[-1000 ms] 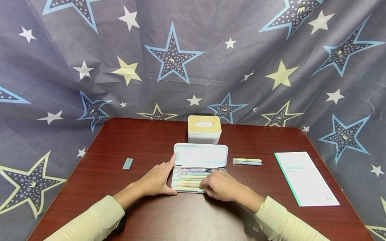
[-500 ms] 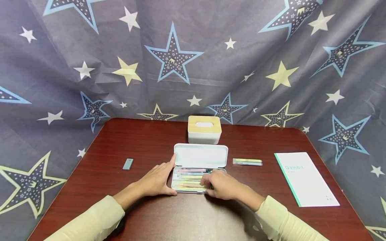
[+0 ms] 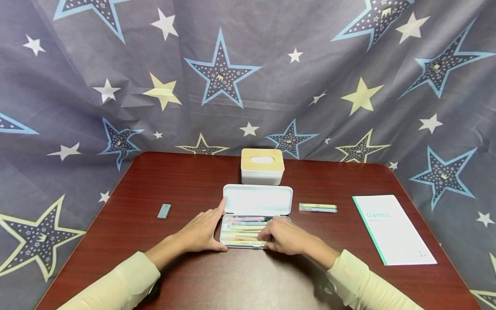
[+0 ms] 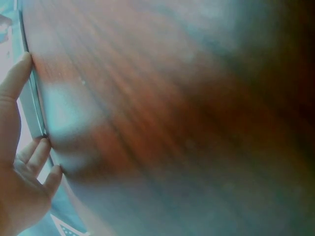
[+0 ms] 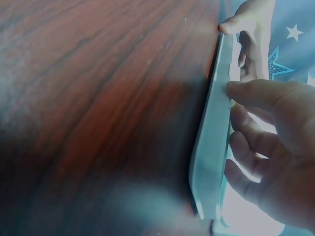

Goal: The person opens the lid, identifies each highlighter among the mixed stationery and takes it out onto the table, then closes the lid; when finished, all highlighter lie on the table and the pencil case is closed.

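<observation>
"Nearest, pls?"
"R hand [image 3: 288, 237], lower ctr: fingers curled over the pens [image 3: 244, 228]; can't tell if one's gripped. L hand [image 3: 203, 231], lower ctr-left: fingers spread, touching the pen case [image 3: 258, 200]."
"Case's spot?"
"Approx. ctr, lid back. Tissue box [image 3: 262, 176] just behind."

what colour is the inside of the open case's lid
The lid is white inside, faintly bluish; it shows best in the head view.

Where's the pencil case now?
In the head view, the pencil case lies just nearer than the tissue box, left hand at its left end, right hand over its right.
</observation>
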A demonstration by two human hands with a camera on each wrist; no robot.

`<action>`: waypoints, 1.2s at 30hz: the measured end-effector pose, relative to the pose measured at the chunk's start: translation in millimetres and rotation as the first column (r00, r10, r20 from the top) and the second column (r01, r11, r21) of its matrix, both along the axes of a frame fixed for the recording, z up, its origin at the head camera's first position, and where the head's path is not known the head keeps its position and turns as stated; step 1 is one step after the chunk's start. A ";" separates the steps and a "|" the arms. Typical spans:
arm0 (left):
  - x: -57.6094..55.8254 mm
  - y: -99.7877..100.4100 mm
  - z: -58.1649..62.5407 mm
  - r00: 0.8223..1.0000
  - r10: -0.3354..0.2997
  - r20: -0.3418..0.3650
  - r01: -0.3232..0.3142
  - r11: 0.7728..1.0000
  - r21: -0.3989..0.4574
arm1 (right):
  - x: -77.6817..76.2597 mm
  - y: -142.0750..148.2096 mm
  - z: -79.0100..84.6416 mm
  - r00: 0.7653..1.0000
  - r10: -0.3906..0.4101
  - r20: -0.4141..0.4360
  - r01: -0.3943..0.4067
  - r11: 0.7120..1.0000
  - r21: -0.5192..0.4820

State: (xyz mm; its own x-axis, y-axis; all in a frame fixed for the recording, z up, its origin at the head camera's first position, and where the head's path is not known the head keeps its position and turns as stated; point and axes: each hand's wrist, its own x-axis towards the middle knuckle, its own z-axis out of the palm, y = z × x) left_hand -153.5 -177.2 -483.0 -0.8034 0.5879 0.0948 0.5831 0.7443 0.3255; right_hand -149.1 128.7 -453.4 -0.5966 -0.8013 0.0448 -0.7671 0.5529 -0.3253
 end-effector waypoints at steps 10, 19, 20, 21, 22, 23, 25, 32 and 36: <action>1.0 -0.3 2.1 1.000 -0.006 -0.001 0.006 1.000 -0.001 | 2.9 0.5 -1.1 0.999 0.008 -0.038 -0.009 0.999 -0.034; 1.1 0.2 2.5 1.000 -0.011 -0.009 0.011 1.000 0.002 | 9.0 -2.7 -1.0 0.993 -0.058 -0.107 0.060 0.998 0.022; 1.2 0.2 2.5 1.000 -0.010 -0.009 0.010 1.000 0.002 | 10.3 -3.3 -0.6 0.989 -0.059 -0.135 0.063 0.998 0.031; 1.2 0.2 2.5 1.000 -0.009 -0.008 0.009 1.000 0.002 | 11.5 -3.9 -0.3 0.985 -0.058 -0.163 0.066 0.997 0.040; 1.3 0.2 2.7 1.000 -0.008 -0.007 0.008 1.000 0.003 | 12.7 -4.8 0.3 0.980 -0.056 -0.191 0.067 0.996 0.051; 1.2 0.1 2.7 1.000 -0.006 -0.007 0.006 1.000 0.003 | 14.0 -5.8 1.3 0.975 -0.055 -0.214 0.070 0.996 0.063; 1.1 -0.1 2.6 1.000 -0.005 -0.007 0.005 1.000 0.003 | 16.2 -7.9 3.1 0.968 -0.055 -0.243 0.079 0.993 0.089; 0.7 -0.6 1.6 1.000 -0.002 -0.006 0.002 1.000 -0.003 | 12.7 -8.3 2.5 0.978 -0.048 -0.203 0.063 0.996 0.068; 0.3 -0.3 0.9 1.000 -0.003 -0.004 0.003 1.000 -0.003 | 11.2 -4.5 -1.6 0.991 -0.071 -0.116 0.074 0.997 0.025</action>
State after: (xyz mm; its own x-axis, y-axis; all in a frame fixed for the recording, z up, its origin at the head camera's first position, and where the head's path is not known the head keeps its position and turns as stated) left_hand -153.2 -177.5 -482.1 -0.8014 0.5904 0.0958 0.5863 0.7438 0.3209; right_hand -137.9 124.2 -455.0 -0.6453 -0.7582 0.0935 -0.7561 0.6165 -0.2198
